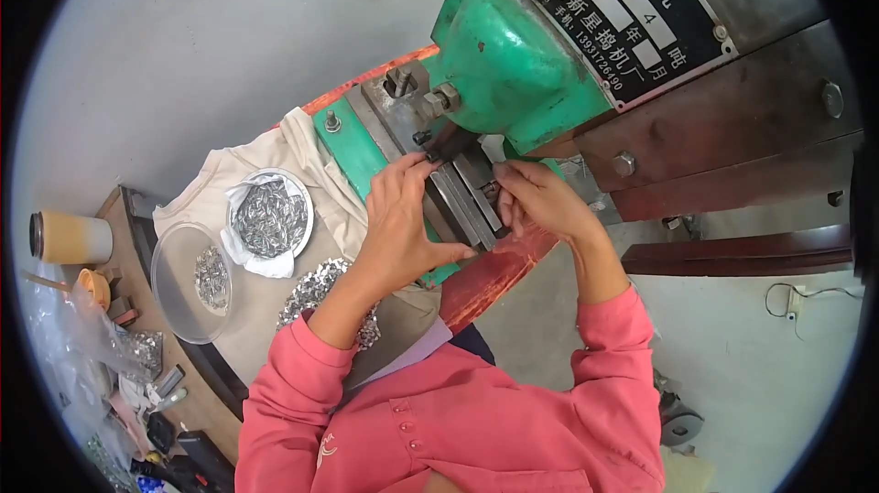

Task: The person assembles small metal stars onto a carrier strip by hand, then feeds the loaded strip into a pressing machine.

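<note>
Pink sleeves (298,379): elbows bent
Left hand (396,232): open, thumb spread wide, alongside the block (461,206)
Right hand (542,200): curled beside it, grip unclear

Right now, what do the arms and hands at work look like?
The left hand and right hand are bare: I see no gloves or watch. The left sleeve and right sleeve are coral pink, loose and creased, stopping short of the hands. No cables show on them.
</note>
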{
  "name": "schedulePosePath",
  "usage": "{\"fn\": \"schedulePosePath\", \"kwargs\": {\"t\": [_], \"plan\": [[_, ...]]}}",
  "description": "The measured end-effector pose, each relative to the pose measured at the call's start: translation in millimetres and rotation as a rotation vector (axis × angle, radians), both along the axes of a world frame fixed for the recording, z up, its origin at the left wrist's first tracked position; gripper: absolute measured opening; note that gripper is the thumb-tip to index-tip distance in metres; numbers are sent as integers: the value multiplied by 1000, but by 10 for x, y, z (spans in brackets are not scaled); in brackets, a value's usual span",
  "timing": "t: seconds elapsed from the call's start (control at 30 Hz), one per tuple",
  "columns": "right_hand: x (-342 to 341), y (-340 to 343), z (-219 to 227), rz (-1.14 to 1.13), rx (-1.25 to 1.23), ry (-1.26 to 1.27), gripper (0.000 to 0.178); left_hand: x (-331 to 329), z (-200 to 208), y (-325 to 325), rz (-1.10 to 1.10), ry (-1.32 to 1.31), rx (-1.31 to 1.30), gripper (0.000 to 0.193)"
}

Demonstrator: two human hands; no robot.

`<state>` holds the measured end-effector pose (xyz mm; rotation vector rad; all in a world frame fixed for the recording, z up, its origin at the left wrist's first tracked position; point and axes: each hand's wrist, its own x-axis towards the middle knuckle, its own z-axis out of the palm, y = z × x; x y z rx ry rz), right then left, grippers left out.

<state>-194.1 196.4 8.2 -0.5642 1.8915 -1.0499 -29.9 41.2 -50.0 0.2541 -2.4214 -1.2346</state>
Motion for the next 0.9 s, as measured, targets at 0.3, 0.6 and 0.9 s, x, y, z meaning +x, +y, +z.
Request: {"fn": "schedulePosePath", "kwargs": {"t": [0.3, 0.6, 0.9], "plan": [[-154, -123, 195, 128, 233, -191, 36, -5, -28, 0, 10, 1, 4, 107], [-171, -133, 194, 30, 251, -381, 32, -18, -28, -14, 12, -5, 5, 106], [8, -194, 236, -117, 211, -371, 23, -12, 0, -19, 15, -26, 26, 106]]}}
